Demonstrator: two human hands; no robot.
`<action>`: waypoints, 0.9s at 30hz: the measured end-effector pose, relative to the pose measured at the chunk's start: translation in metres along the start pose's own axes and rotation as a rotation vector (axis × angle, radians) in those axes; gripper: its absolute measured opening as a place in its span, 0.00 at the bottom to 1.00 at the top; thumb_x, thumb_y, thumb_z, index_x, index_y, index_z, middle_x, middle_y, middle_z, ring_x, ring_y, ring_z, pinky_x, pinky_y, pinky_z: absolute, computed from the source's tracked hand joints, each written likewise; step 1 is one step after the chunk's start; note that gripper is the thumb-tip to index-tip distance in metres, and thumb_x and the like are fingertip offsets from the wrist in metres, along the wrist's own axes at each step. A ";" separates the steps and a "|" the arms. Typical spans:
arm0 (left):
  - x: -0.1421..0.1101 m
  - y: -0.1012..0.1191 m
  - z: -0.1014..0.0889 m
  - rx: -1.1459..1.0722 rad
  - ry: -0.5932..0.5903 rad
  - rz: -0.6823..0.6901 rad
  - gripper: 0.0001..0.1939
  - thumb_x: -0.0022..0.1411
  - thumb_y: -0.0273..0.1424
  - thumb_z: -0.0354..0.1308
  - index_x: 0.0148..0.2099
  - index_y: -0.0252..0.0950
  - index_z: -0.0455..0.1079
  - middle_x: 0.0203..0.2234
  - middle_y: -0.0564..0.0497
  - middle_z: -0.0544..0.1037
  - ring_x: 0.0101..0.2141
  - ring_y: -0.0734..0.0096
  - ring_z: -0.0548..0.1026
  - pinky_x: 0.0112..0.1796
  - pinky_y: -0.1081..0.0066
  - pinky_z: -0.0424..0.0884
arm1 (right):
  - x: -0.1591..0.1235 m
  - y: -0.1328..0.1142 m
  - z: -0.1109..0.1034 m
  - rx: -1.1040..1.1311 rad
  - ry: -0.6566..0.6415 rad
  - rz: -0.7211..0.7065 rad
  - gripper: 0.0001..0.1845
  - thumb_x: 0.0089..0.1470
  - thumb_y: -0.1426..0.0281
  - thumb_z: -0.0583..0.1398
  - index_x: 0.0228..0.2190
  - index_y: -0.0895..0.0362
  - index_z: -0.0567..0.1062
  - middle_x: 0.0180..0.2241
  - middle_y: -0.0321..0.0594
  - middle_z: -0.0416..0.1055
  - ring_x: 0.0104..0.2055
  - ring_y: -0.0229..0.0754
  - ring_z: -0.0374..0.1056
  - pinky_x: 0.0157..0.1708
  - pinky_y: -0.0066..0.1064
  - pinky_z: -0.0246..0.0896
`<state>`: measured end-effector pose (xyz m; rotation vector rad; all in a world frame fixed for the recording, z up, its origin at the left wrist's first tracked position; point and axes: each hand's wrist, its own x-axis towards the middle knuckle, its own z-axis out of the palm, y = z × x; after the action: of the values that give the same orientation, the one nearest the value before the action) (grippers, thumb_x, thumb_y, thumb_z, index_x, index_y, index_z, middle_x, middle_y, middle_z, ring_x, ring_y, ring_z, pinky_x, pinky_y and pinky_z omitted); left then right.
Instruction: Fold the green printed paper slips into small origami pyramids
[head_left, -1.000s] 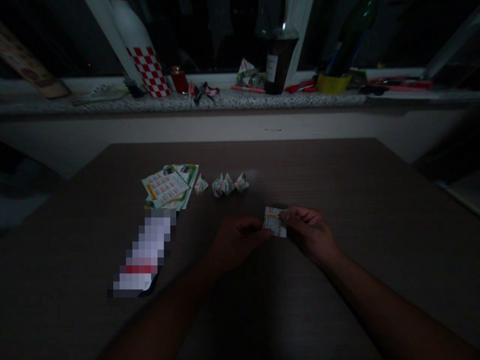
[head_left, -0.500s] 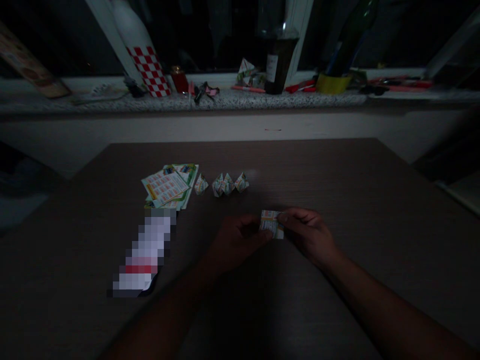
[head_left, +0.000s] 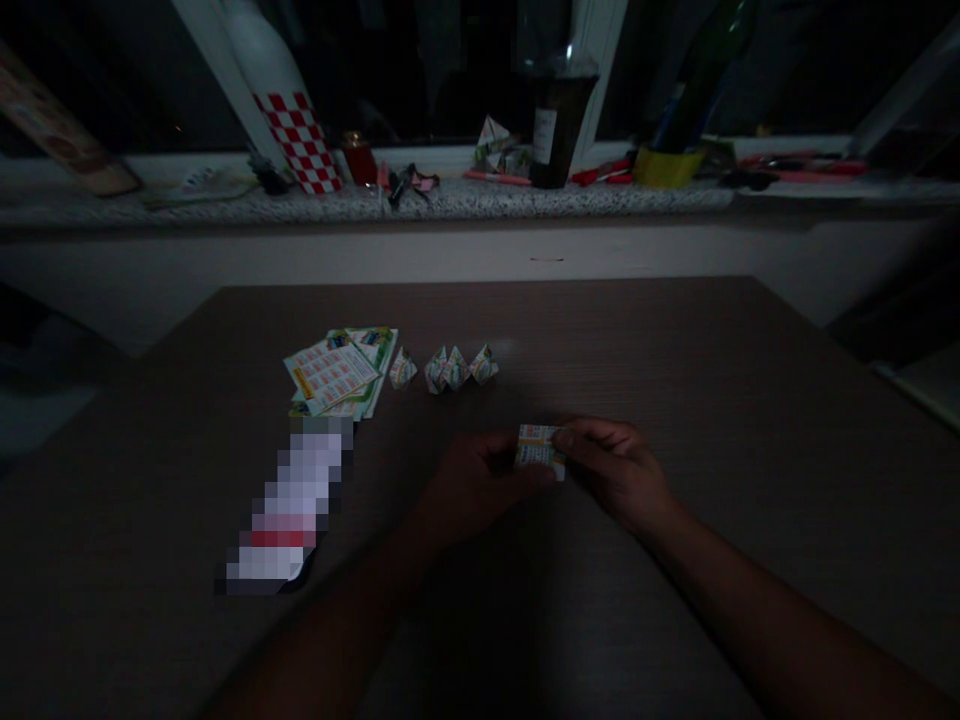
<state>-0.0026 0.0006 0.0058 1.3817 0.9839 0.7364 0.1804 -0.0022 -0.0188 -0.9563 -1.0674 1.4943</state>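
Observation:
A small folded square of printed paper (head_left: pixel 535 446) is held between my two hands above the table. My left hand (head_left: pixel 480 482) grips its lower left side, the thumb lying along the bottom edge. At the upper right, my right hand (head_left: pixel 616 458) pinches it between thumb and fingers. Behind my hands stand several folded paper shapes (head_left: pixel 456 369) with pointed tips, made of similar printed paper. To their left lies a pile of printed paper sheets (head_left: pixel 337 372). The undersides of my fingers are hidden by the paper and the dim light.
A phone (head_left: pixel 296 510) with a blurred-out screen lies on the brown table (head_left: pixel 660 340), left of my arms. On the granite windowsill (head_left: pixel 480 205) stand a red-and-white checkered bottle (head_left: pixel 296 130), a dark plastic cup (head_left: pixel 559 125) and a green bottle (head_left: pixel 701 80).
My left thumb has slid to the right along the paper's lower edge. The paper square has shifted slightly left and down. My right hand is almost unmoved.

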 end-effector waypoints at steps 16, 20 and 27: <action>0.000 0.001 0.003 0.165 -0.022 -0.011 0.13 0.54 0.39 0.62 0.28 0.32 0.73 0.20 0.57 0.69 0.22 0.77 0.64 0.24 0.77 0.57 | 0.000 -0.001 0.004 -0.028 -0.024 -0.038 0.06 0.48 0.65 0.66 0.27 0.55 0.81 0.32 0.39 0.74 0.34 0.40 0.68 0.35 0.31 0.62; 0.000 -0.001 0.002 0.186 -0.045 -0.003 0.15 0.55 0.40 0.61 0.27 0.32 0.73 0.19 0.56 0.69 0.22 0.77 0.64 0.25 0.77 0.58 | 0.001 0.001 0.003 -0.011 -0.042 -0.036 0.06 0.48 0.65 0.67 0.28 0.55 0.81 0.32 0.39 0.73 0.34 0.41 0.68 0.35 0.32 0.62; 0.000 0.007 -0.005 0.090 0.031 0.023 0.15 0.54 0.39 0.63 0.39 0.34 0.76 0.28 0.51 0.78 0.28 0.72 0.72 0.29 0.75 0.64 | -0.001 -0.009 0.003 -0.149 -0.057 -0.118 0.07 0.50 0.65 0.65 0.27 0.55 0.81 0.31 0.39 0.73 0.32 0.40 0.67 0.32 0.31 0.61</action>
<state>-0.0065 0.0032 0.0130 1.4655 1.0379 0.7397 0.1802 -0.0032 -0.0088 -0.9405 -1.2689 1.3674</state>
